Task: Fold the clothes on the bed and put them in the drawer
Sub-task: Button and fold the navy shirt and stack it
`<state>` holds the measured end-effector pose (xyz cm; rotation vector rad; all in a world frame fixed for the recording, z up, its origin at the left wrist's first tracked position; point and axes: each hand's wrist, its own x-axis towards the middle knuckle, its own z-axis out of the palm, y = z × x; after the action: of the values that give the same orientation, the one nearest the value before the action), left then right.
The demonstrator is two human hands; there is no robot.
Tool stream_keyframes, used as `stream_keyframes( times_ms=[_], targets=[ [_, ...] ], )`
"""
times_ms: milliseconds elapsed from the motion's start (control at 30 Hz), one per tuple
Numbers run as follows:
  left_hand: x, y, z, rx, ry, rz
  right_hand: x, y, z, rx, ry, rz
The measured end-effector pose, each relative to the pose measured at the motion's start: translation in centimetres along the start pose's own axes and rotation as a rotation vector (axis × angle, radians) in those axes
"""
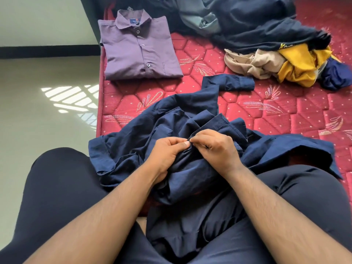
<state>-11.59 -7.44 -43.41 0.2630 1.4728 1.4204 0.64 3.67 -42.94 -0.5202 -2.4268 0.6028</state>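
A crumpled navy blue shirt [144, 122] lies across my lap and the near part of the red quilted bed [285, 115]. My left hand [167, 151] and my right hand [215, 147] meet at its front edge, each pinching the fabric between thumb and fingers. One sleeve [234, 82] stretches away to the right. A purple shirt [137, 48] lies folded flat at the far left of the bed.
A heap of unfolded clothes sits at the back right: a dark navy garment [257, 25], a grey one [198, 16], a beige one [247, 63] and a yellow one [301, 67]. The bed's left edge [100, 103] drops to a pale floor [47, 111]. No drawer is in view.
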Motion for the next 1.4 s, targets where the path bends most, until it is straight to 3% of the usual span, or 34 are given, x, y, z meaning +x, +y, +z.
stream_keyframes(
  times_ms=[233, 467, 633, 900, 1033, 1200, 1400],
  targets=[
    [0.4, -0.4, -0.5, -0.081, -0.011, -0.017, 0.7, 0.4, 0.2, 0.085, -0.149, 0.045],
    [0.1, -1.3, 0.0, 0.074, 0.070, 0.171, 0.4, 0.6, 0.3, 0.058, -0.232, 0.079],
    [0.0, -1.5, -0.2, 0.092, 0.074, 0.189, 0.2, 0.5, 0.6, 0.062, -0.260, 0.105],
    [0.2, -1.9, -0.3, 0.445, 0.078, 0.444, 0.5, 0.2, 0.1, 0.044, -0.346, 0.325],
    [0.1, -2.5, -0.2, 0.478, 0.105, 0.521, 0.5, -0.3, 0.2, -0.043, -0.297, 0.350],
    [0.9, -1.7, 0.1, 0.335, 0.069, 0.396, 0.4, -1.4, 0.0, -0.316, -0.157, 0.358],
    [0.8, -0.1, -0.1, 0.250, -0.111, 0.374, 1.2, -0.7, -1.1, -0.142, -0.033, 0.312]
  ],
)
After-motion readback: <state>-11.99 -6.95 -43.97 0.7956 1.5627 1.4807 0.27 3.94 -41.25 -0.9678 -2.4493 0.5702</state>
